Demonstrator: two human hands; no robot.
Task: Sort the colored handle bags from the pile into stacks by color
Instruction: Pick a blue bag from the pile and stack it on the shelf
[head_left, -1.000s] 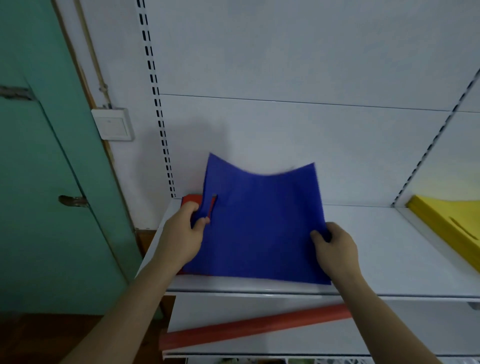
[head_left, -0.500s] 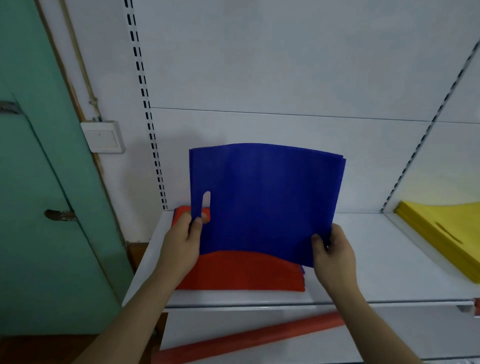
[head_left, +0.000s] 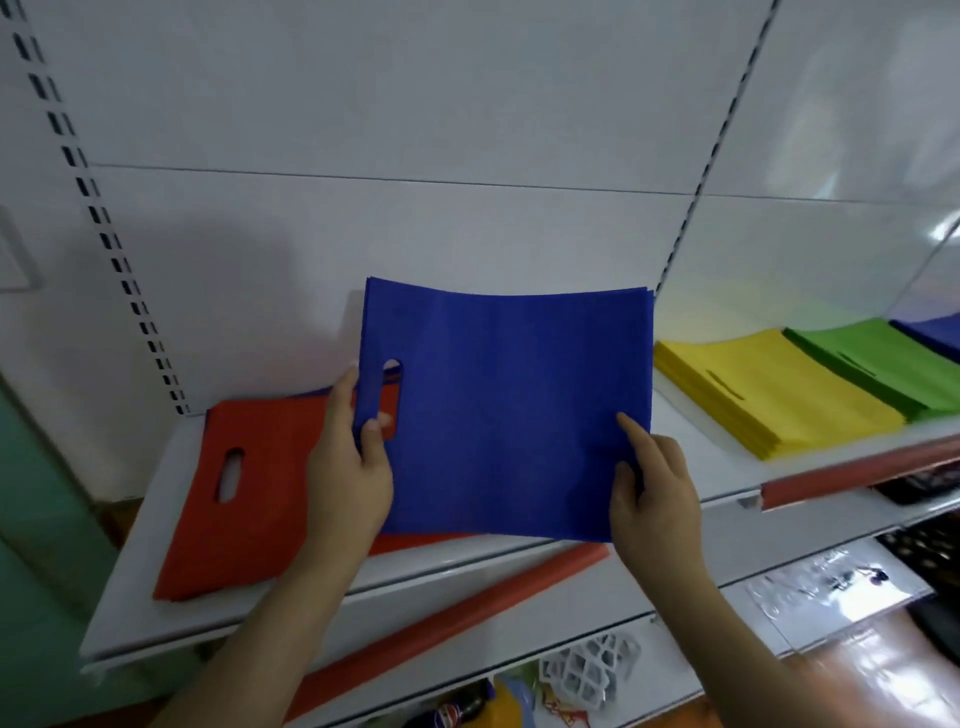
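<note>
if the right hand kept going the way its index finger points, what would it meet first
Probably only the white back panel. The right hand pinches the blue bags at their right edge, its index finger aimed up and left across them. Depth is unclear.

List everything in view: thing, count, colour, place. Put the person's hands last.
blue bags: a thin bundle, count unclear, blue, held up over the shelf in both hands
red bags: a pile, count unclear, red, flat on the left of the shelf
yellow stack: one, yellow, on the shelf to the right
green stack: one, green, right of the yellow stack, touching it
blue stack: one, blue, far right edge, mostly cut off
shelf: one, white, under all the bags
price strips: two visible, red, along shelf fronts
left hand: grips the blue bags at the handle slot
right hand: pinches their lower right edge
</note>
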